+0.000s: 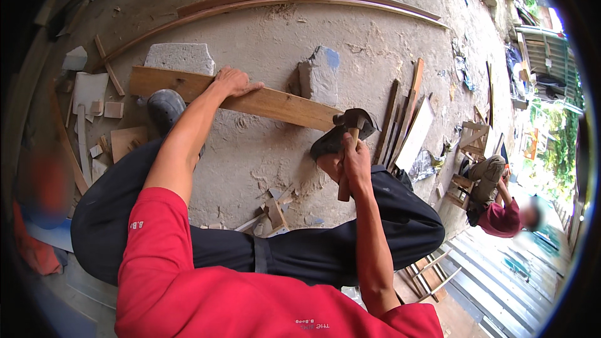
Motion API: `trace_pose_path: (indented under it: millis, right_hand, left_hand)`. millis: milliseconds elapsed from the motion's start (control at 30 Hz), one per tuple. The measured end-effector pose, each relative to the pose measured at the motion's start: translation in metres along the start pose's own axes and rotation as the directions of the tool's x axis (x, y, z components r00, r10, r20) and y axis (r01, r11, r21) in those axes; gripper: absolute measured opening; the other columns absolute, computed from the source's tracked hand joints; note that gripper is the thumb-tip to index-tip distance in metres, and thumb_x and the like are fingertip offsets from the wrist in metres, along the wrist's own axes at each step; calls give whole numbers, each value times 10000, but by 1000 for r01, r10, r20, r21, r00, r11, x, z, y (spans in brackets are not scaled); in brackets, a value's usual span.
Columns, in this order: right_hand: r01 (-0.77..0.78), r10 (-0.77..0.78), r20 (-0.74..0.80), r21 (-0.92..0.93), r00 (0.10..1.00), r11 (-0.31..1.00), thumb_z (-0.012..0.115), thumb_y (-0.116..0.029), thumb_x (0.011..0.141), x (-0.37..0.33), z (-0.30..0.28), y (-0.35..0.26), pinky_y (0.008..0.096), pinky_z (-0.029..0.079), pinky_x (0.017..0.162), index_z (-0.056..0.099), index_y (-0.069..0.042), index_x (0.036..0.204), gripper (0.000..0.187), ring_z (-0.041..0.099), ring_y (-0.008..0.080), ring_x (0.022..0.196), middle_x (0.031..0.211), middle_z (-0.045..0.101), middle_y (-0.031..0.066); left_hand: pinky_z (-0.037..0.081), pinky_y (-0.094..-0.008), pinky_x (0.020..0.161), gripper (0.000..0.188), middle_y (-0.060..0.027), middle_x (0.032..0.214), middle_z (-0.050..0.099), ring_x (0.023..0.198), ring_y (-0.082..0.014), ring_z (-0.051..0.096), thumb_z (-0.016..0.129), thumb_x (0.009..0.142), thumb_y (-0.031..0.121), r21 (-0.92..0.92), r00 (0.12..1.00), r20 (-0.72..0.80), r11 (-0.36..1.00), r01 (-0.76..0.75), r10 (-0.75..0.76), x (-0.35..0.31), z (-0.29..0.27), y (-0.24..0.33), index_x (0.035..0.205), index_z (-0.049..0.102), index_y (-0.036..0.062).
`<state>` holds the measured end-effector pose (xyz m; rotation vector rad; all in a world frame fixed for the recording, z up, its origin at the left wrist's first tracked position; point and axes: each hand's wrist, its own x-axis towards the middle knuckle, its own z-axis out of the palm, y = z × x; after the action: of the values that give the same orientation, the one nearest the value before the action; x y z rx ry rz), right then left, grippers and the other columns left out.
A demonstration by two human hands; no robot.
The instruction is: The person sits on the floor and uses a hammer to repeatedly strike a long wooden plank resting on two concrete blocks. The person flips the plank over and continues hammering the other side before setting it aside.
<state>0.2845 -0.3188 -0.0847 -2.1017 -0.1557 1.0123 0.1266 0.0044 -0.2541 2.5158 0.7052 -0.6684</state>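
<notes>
Well, left hand point(235, 82) lies partly spread on wooden plank point(285, 107); right hand point(357, 161) wraps hammer point(354, 133) handle.

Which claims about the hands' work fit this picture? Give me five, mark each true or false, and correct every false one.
1. The right grip holds a hammer. True.
2. The left grip holds a saw. False: it rests on a wooden plank.
3. The hammer's head is near the plank's right end. True.
4. The person's shirt is green. False: it is red.
5. The right-hand pale block bears a blue patch. True.
</notes>
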Motion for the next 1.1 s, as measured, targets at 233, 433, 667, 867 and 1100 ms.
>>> trace_pose_path:
  millis: [233, 433, 667, 867, 1100]
  right_hand:
    - [-96, 95, 93, 9, 991, 995, 518, -414, 994, -4, 18, 15, 307, 434, 371, 504, -29, 957, 388, 482, 134, 399, 569, 473, 20]
    - [-131, 126, 120, 27, 985, 991, 516, -422, 994, 6, 30, 43, 295, 402, 349, 479, -74, 923, 357, 443, 133, 372, 570, 466, 16]
    - [-54, 64, 120, -84, 991, 995, 513, -421, 992, -3, 29, 27, 330, 444, 382, 499, -22, 906, 409, 532, 160, 419, 585, 500, 48]
    - [90, -84, 70, -89, 994, 992, 505, -411, 998, 19, 44, 15, 332, 450, 400, 526, -6, 936, 410, 548, 167, 437, 595, 518, 60]
    - [143, -135, 56, -203, 989, 969, 509, -422, 992, 52, 83, -10, 353, 476, 418, 544, 6, 969, 430, 578, 194, 446, 601, 553, 91]
  left_hand:
    - [316, -501, 1041, 649, -154, 1132, 643, 1105, -293, 570, 523, 877, 625, 12, 888, -458, 999, -52, 52, -5, 30, 8, 1132, 668, 46]
    - [355, -499, 1022, 810, -111, 1225, 581, 1128, -263, 544, 750, 710, 537, 262, 612, -692, 923, -281, 382, -35, 68, 32, 1297, 534, 23]
    - [428, -407, 938, 919, -86, 1211, 573, 1094, -240, 558, 794, 555, 350, 351, 836, -445, 921, -167, 321, -35, 49, 25, 1363, 489, 32]
    - [429, -399, 927, 885, -111, 1205, 598, 1102, -253, 567, 758, 569, 318, 150, 860, -447, 968, -202, 248, -22, 38, 18, 1361, 494, 25]
    - [412, -427, 944, 854, -117, 1225, 595, 1124, -271, 553, 770, 597, 343, 83, 919, -352, 984, -160, 179, -23, 36, 21, 1344, 511, 19]
